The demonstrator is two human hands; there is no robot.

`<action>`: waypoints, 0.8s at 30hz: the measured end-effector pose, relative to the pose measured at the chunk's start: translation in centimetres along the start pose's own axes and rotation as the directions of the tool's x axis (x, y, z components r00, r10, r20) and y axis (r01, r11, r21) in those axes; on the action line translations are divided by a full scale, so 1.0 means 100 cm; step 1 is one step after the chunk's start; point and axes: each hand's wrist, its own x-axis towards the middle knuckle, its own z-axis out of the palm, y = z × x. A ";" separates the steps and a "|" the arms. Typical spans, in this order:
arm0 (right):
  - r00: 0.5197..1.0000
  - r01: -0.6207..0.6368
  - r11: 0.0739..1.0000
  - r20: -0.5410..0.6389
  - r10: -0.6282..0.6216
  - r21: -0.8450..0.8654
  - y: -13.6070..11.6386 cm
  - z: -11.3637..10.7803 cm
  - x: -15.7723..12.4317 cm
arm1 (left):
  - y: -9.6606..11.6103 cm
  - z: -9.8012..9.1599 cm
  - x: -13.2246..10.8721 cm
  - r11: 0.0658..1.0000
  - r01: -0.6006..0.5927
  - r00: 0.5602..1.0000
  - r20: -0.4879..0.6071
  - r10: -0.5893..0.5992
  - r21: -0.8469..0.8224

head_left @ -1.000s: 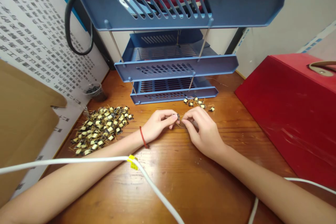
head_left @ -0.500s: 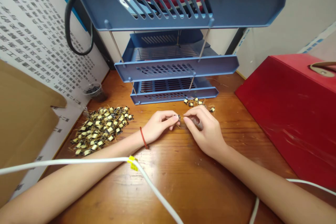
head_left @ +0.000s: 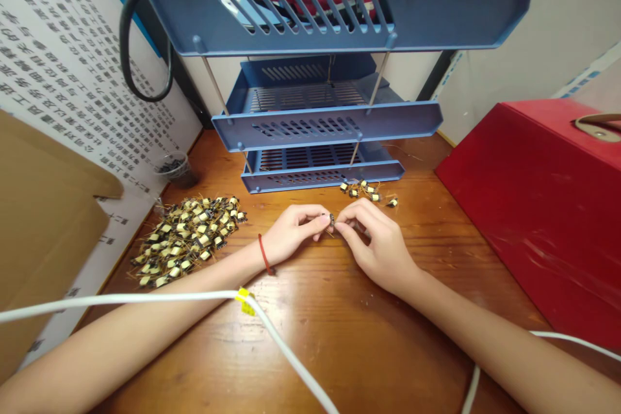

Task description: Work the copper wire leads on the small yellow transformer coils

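Note:
My left hand (head_left: 305, 225), with a red cord at the wrist, pinches a small black coil transformer (head_left: 332, 220) between thumb and fingers above the table. My right hand (head_left: 371, 229) meets it from the right, thumb and forefinger closed on what looks like one of its thin wires; the fingertips hide most of it. Left of my left hand lies a big heap of similar transformers (head_left: 189, 236), black with yellow tape and copper-coloured leads. Behind my right hand sits a smaller group of transformers (head_left: 361, 190), with a single one (head_left: 392, 202) a little apart.
A blue tiered tray rack (head_left: 334, 121) stands at the back of the wooden table (head_left: 291, 349). A clear cup (head_left: 177, 171) of dark bits is behind the heap. A red case (head_left: 543, 220) is at the right, cardboard (head_left: 43, 233) at the left. A white cable (head_left: 145, 297) crosses in front.
My right hand has moved slightly left, and its fingertips have come up against the transformer. My left hand stays in place, still holding it.

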 end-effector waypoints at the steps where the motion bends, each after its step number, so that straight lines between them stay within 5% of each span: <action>1: 1.000 -0.006 1.000 0.004 0.006 0.004 0.000 0.000 0.000 | 0.000 0.000 0.000 1.000 0.001 1.000 0.000 -0.001 0.002; 13: 0.987 -0.104 0.994 -0.125 0.100 -0.026 -0.002 -0.002 0.002 | 0.002 0.000 0.000 1.000 0.014 0.999 -0.028 -0.014 0.004; 24: 0.992 0.072 0.997 -0.110 -0.068 0.035 -0.003 -0.003 -0.003 | 0.002 0.001 0.000 0.999 0.034 0.999 -0.034 -0.033 0.014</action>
